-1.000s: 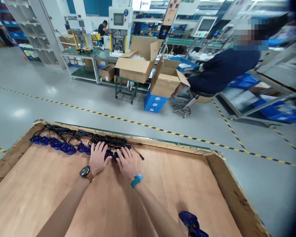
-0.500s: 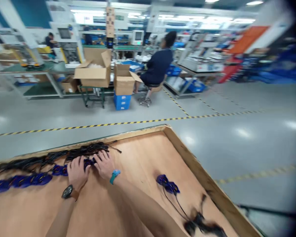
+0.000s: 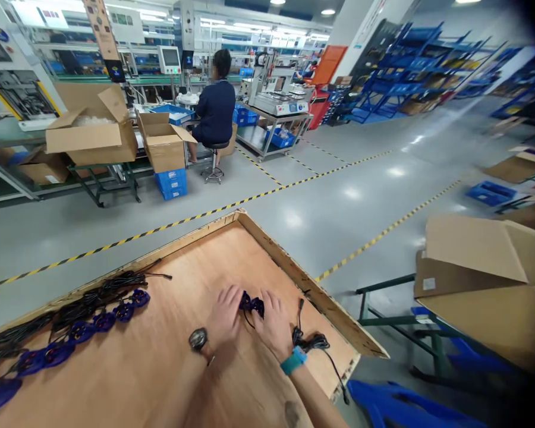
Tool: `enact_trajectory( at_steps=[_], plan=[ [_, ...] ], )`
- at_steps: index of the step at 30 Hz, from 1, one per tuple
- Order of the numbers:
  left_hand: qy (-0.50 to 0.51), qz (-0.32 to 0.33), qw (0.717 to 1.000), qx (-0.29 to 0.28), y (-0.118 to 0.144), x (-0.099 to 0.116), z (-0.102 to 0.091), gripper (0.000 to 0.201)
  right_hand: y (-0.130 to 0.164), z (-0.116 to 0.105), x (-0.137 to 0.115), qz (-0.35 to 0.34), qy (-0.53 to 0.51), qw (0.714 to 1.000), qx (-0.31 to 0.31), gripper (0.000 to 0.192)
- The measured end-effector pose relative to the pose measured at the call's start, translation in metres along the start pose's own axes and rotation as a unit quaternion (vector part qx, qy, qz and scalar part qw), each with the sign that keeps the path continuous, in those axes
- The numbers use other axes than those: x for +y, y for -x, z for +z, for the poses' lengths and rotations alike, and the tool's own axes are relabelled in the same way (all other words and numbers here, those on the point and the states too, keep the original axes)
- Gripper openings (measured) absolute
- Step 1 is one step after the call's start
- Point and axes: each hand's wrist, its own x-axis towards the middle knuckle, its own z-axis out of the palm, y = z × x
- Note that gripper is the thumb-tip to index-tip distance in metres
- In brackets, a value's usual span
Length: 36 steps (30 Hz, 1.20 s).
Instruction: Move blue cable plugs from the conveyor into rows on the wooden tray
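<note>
Room: one workshop with a glossy grey floor (image 3: 374, 199), marked in yellow-and-black striped tape (image 3: 258, 195); right margin lost in darkness.

Table: one, pale wooden board (image 3: 196, 267) with a raised wooden rim (image 3: 267, 242); near and left parts cut off.

Cartons: three large open brown cardboard boxes, one at right (image 3: 472, 249), running into the dark margin, two across the aisle (image 3: 93, 142) (image 3: 163, 148); only one shows its contents, white and indistinct.

Person: one, seated, in dark navy clothing (image 3: 216, 110), turned away.

Hands: two, over the board. Left hand (image 3: 225, 312), blurred, fingers extended and close together beside a blue piece; thumb indistinct, hold cannot be told. Right hand (image 3: 271, 321), fingers extended, thumb at the neighbouring piece; whether it grips cannot be told.

Cables: black coiled cables (image 3: 102, 294) along the far rim, overlapping, uncountable; one separate black cable bundle (image 3: 312, 342) beside the right wrist.

Pieces: two dark-blue rounded pieces (image 3: 257, 307) between the hands, partly covered; seven similar blue pieces (image 3: 104, 321) in a row at left, the endmost cut off.

Wristwear: one dark round watch (image 3: 198, 339), left; one teal band (image 3: 293, 360), right.
</note>
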Motion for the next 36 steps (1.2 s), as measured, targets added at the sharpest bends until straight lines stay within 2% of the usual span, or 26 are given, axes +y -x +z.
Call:
enact_trajectory(
  at_steps=[2,4,7,10,12,14,17,20,22,23,24,25,27,29,30,32,33,36],
  plan=[
    [0.025,0.043,0.997,-0.064,-0.029,0.015,0.012,0.057,-0.002,-0.006,0.015,0.015,-0.012,0.996,-0.091,0.053],
    [0.019,0.050,0.993,-0.109,-0.042,0.017,0.014,0.051,-0.010,-0.005,0.018,0.013,-0.054,0.986,-0.157,0.052],
    [-0.017,-0.023,0.990,-0.136,-0.027,0.008,0.006,0.041,-0.028,0.002,0.006,-0.045,-0.091,0.977,-0.189,0.047],
    [-0.051,-0.137,0.981,-0.124,0.023,0.005,-0.008,0.036,-0.046,0.012,-0.018,-0.150,-0.111,0.957,-0.222,0.045],
    [-0.059,-0.207,0.973,-0.085,0.069,0.013,-0.013,0.040,-0.053,0.020,-0.038,-0.212,-0.118,0.937,-0.253,0.041],
    [-0.060,-0.259,0.963,-0.033,0.117,0.027,-0.011,0.048,-0.052,0.029,-0.062,-0.269,-0.115,0.912,-0.287,0.042],
    [-0.074,-0.324,0.943,0.030,0.176,0.058,-0.001,0.055,-0.034,0.048,-0.102,-0.358,-0.106,0.861,-0.346,0.045],
    [-0.076,-0.411,0.905,0.074,0.207,0.091,0.008,0.059,-0.003,0.064,-0.141,-0.464,-0.099,0.782,-0.403,0.043],
    [-0.072,-0.471,0.874,0.097,0.215,0.110,0.012,0.061,0.014,0.068,-0.158,-0.525,-0.104,0.734,-0.418,0.053],
    [-0.079,-0.496,0.858,0.110,0.216,0.118,0.013,0.063,0.020,0.066,-0.162,-0.543,-0.110,0.722,-0.414,0.061],
    [-0.093,-0.515,0.843,0.123,0.216,0.124,0.013,0.066,0.023,0.062,-0.162,-0.549,-0.119,0.723,-0.402,0.067],
    [-0.109,-0.525,0.833,0.133,0.215,0.129,0.012,0.072,0.024,0.055,-0.158,-0.540,-0.127,0.738,-0.384,0.069],
    [-0.138,-0.519,0.833,0.133,0.213,0.131,0.007,0.084,0.022,0.037,-0.135,-0.473,-0.124,0.806,-0.334,0.059],
    [-0.151,-0.480,0.858,0.103,0.212,0.124,-0.004,0.092,0.021,0.017,-0.098,-0.364,-0.087,0.885,-0.276,0.043],
    [-0.152,-0.449,0.877,0.078,0.212,0.118,-0.010,0.094,0.022,0.009,-0.077,-0.314,-0.056,0.914,-0.250,0.040],
    [-0.149,-0.381,0.912,0.020,0.215,0.102,-0.023,0.094,0.026,0.000,-0.035,-0.288,-0.004,0.934,-0.213,0.049],
    [-0.145,-0.347,0.927,-0.009,0.218,0.093,-0.029,0.095,0.028,-0.001,-0.018,-0.303,0.021,0.933,-0.194,0.057],
    [-0.128,-0.250,0.958,-0.065,0.227,0.070,-0.038,0.093,0.024,0.009,0.015,-0.406,0.071,0.898,-0.157,0.070]
  ],
)
